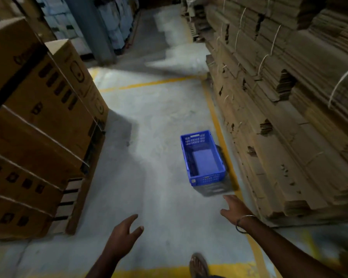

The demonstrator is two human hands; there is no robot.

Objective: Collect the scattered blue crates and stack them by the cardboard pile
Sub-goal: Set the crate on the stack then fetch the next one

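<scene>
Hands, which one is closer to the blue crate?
The right hand, wearing a bangle, reaches almost to the blue crate; the left hand hangs farther back.

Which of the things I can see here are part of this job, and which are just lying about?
Part of the job:
- blue crate, upright on the floor
- cardboard pile, beside the crate
- left hand and right hand, both open, holding nothing

Just there:
- stacked printed boxes on the left
- yellow floor line
- bangle on the right wrist
- sandalled foot
</scene>
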